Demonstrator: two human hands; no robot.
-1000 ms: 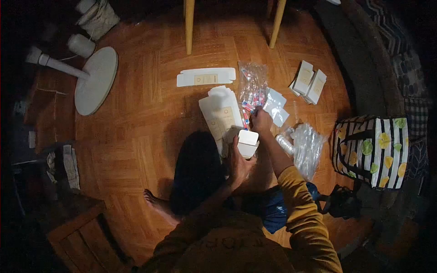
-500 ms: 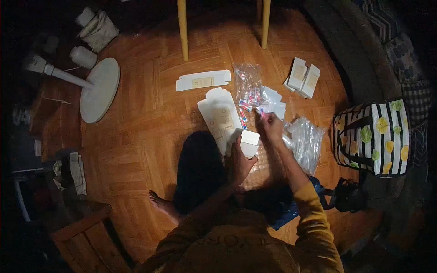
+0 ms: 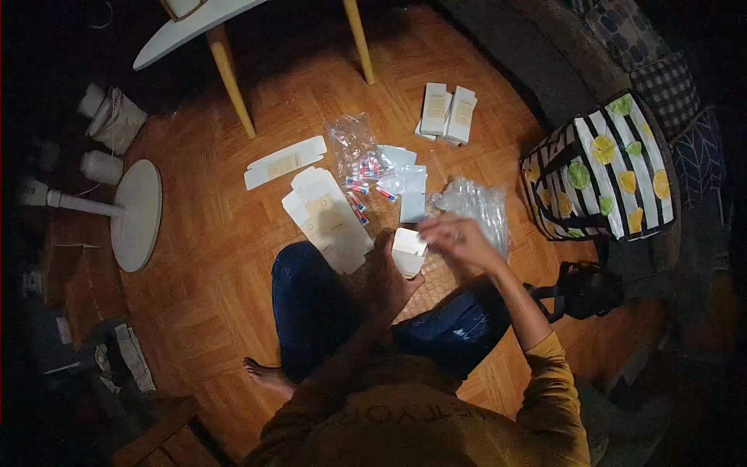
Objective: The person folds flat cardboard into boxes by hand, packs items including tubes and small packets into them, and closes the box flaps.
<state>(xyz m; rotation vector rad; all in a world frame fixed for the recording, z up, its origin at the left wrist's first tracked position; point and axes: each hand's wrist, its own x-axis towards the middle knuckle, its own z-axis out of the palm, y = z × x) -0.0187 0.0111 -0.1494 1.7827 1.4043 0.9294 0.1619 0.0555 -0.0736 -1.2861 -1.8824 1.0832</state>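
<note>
My left hand (image 3: 391, 286) is closed around a small white carton (image 3: 408, 263), held upright with its top toward me. Beside the carton's top flap is my right hand (image 3: 467, 243); its fingers are smeared by motion, so their grip cannot be read. Ahead on the floor lie several small red, white and blue tubes (image 3: 359, 187), some inside a clear plastic bag (image 3: 347, 140). One tube (image 3: 386, 194) rests apart from the others, close to pale folded sheets (image 3: 414, 196). A flattened white carton (image 3: 323, 218) lies left of my left hand.
Another flat carton (image 3: 285, 163) lies farther off. Several assembled cartons (image 3: 447, 114) stand grouped at the back. Crumpled clear plastic (image 3: 476, 208) is to the right, before a striped lemon-print bag (image 3: 599, 171). A table leg (image 3: 232, 82) and a round white stand base (image 3: 138, 216) are left.
My right hand has left the tubes and come back to the carton's top; one tube lies where it was. The view has turned, shifting the floor items leftward.
</note>
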